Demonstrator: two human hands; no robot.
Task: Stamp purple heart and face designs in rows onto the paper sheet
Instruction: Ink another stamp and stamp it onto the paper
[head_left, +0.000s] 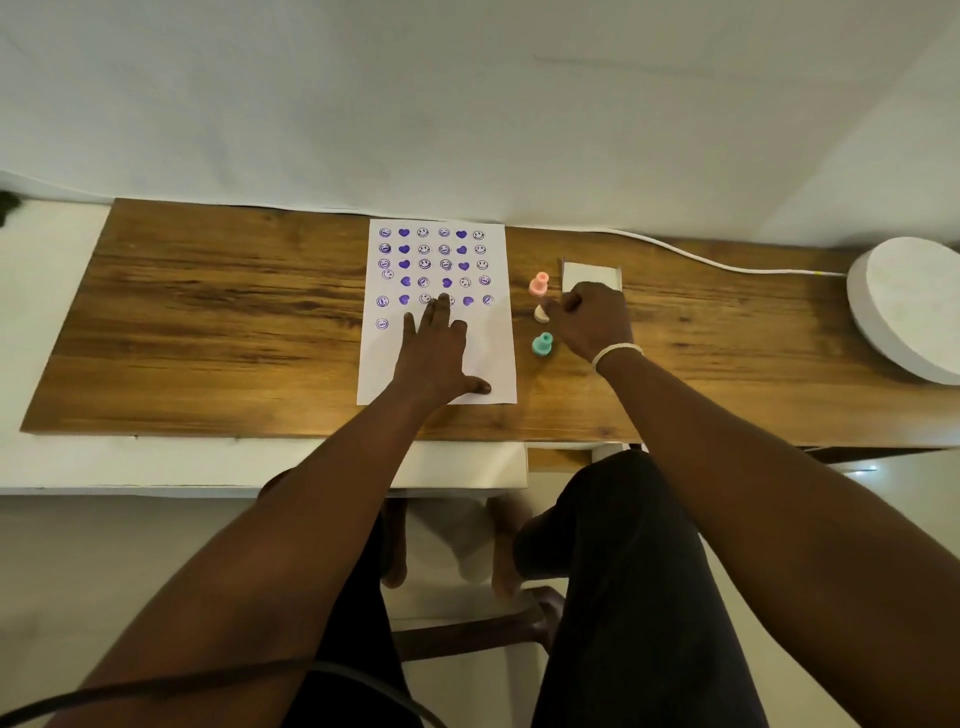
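A white paper sheet (488, 332) lies on the wooden table (208, 322), with several rows of purple hearts and faces stamped on its upper part. My left hand (434, 353) rests flat on the sheet, fingers spread. To the right of the sheet stand a pink stamp (539, 285), a cream stamp (541, 313) and a teal stamp (542, 345). My right hand (592, 319) has its fingers closed around the cream stamp, which stands on the table. A white ink pad box (592, 273) sits just behind that hand, partly hidden.
A round white object (906, 306) lies at the table's right end. A white cable (701, 260) runs along the back edge towards it. A white wall (467, 104) rises behind the table. My knees and a stool are below the front edge.
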